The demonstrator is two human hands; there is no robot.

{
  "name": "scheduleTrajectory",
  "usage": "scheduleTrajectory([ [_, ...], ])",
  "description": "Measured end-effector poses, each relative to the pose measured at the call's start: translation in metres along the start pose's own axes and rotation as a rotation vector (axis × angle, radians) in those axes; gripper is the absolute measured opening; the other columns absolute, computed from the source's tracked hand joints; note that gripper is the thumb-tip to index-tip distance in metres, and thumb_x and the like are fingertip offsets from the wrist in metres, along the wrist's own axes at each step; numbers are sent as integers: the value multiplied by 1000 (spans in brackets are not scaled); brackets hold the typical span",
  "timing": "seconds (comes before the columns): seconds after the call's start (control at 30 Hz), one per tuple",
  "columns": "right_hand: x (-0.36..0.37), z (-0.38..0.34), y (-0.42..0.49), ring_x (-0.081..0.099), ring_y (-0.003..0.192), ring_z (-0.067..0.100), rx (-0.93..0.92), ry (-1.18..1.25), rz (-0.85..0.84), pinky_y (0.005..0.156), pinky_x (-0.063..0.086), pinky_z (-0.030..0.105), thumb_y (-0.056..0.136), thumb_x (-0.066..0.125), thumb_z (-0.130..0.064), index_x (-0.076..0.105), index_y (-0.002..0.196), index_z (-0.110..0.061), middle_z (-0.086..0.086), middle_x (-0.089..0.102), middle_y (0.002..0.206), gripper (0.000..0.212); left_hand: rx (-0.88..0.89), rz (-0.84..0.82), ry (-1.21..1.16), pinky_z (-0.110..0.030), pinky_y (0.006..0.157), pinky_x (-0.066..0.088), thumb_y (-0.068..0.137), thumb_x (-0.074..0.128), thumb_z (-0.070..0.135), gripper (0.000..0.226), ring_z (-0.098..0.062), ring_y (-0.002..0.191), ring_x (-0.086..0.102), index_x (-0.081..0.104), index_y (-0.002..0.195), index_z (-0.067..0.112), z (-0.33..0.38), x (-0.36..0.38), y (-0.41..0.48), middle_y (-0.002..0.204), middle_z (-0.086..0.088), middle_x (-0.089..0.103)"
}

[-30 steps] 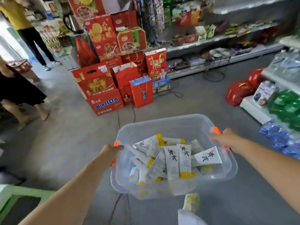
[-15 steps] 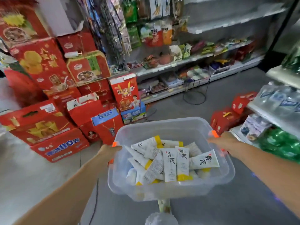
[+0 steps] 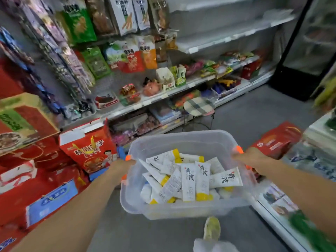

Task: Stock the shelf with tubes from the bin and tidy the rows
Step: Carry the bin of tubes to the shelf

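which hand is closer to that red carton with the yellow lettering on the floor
Left. The left hand grips the bin edge right beside the red carton; the right hand is across the bin.

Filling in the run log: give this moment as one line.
phase: carrying | left hand: grips bin left handle | right hand: grips right handle | tubes: loose in bin | shelf: none stocked yet

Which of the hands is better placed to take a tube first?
Neither yet: left hand and right hand both hold the bin sides. Probably the right; the nearest loose tube lies toward it.
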State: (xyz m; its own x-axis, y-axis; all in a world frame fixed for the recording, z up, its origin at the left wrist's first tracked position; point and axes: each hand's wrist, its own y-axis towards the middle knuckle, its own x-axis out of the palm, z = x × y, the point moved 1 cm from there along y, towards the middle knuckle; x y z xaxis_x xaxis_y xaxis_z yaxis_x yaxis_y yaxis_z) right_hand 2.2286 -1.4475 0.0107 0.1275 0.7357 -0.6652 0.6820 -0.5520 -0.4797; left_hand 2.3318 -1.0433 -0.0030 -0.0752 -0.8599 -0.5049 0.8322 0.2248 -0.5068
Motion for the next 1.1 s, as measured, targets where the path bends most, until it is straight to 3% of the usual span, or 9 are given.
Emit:
scheduleTrajectory([
  [0.1,-36,-45,98,46,50,17,-41,-65,21,44,34,25,81,70,-25,54,63,-5,6,48,57,31,-39,2,-31,-36,71,39,90,64,20,25,-25,79,51,53,84,0,63,54,46,88,-14,54],
  [0.27,-86,-121,241,50,52,22,-54,-84,44,44,36,25,83,70,-32,55,67,-2,11,51,60,36,-79,-46,-188,-50,85,56,65,78,28,45,-34,90,67,67,97,-3,132,133,163,99,-23,69],
  [0.33,-101,-146,299,51,52,24,-49,-77,42,43,36,26,84,69,-33,59,77,2,14,52,62,38,-92,-24,-199,-44,79,53,77,74,17,16,-29,83,65,68,84,4,183,158,186,97,-21,70],
  [0.43,-115,-181,395,53,52,26,-22,-77,46,43,39,27,83,69,-33,63,88,7,16,54,64,42,-89,-15,-188,-34,69,48,84,70,13,17,-22,70,58,60,71,8,256,195,242,86,-15,64],
  [0.57,-113,-222,525,52,50,28,9,-86,24,48,43,31,82,70,-31,62,89,9,17,54,62,42,-121,-33,-119,-31,66,49,85,71,17,17,-24,82,60,64,90,3,323,251,352,89,-13,64],
  [0.73,-109,-283,671,46,38,20,36,-126,-36,36,35,19,86,65,-20,54,60,-4,8,48,45,33,-217,-37,-85,-46,80,55,79,73,19,27,-30,86,65,67,97,0,388,310,467,97,-20,66],
  [0.83,-106,-321,741,45,46,20,50,-137,-72,38,33,19,86,63,-15,54,64,-6,9,48,52,26,-262,-25,-51,-49,82,57,81,70,27,24,-33,93,66,64,95,9,421,336,519,100,-16,63],
  [0.97,-98,-362,829,47,47,21,50,-193,-91,43,33,22,85,64,-15,55,67,-4,11,48,56,23,-313,-21,-116,-53,89,54,84,66,27,38,-34,99,61,60,116,7,457,367,585,108,-15,60],
  [1.1,-87,-388,903,45,49,21,23,-240,-156,46,32,24,86,64,-13,58,72,-1,12,48,58,19,-366,44,-172,-51,91,53,89,64,17,15,-29,90,59,60,89,3,487,399,625,94,-17,58],
])
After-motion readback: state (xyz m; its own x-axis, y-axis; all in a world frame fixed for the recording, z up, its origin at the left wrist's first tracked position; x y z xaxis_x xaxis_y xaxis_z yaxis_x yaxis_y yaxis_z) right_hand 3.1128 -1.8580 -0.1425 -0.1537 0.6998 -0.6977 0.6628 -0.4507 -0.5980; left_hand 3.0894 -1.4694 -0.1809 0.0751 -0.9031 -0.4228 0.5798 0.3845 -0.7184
